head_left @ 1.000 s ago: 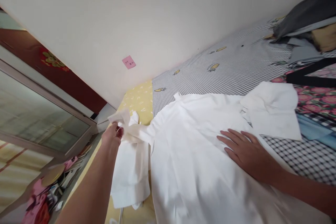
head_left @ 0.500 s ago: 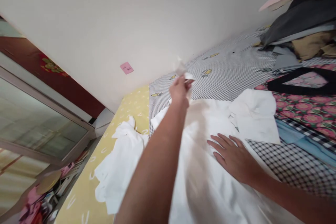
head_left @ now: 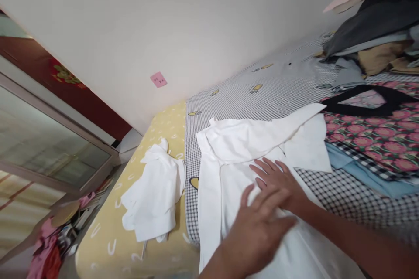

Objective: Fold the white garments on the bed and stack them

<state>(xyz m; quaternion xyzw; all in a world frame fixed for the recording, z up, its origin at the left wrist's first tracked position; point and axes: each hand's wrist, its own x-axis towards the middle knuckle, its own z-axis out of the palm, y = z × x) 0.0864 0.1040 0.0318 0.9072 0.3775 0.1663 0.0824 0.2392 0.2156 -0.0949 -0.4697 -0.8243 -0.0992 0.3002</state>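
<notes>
A white long-sleeved garment [head_left: 238, 139] lies spread on the bed, with one part folded over across its far side and a flap out to the right. My right hand [head_left: 283, 185] rests on its middle, fingers spread and flat. Just in front of it, my left hand [head_left: 258, 226] is over the same cloth, fingers apart and holding nothing. It partly covers the right hand in view, and whether it touches the cloth I cannot tell. A second white garment [head_left: 153, 196] lies crumpled to the left.
Yellow bedding [head_left: 104, 226] meets a checked sheet [head_left: 235, 96] with pineapple prints. To the right lie a floral garment [head_left: 369, 130], light blue cloth [head_left: 356, 172] and a heap of dark clothes [head_left: 366, 30]. A pink note [head_left: 159, 79] is on the wall.
My left hand has let go of the white cloth it held up at the far side and come back beside my right hand. The cloth now lies flat, folded over.
</notes>
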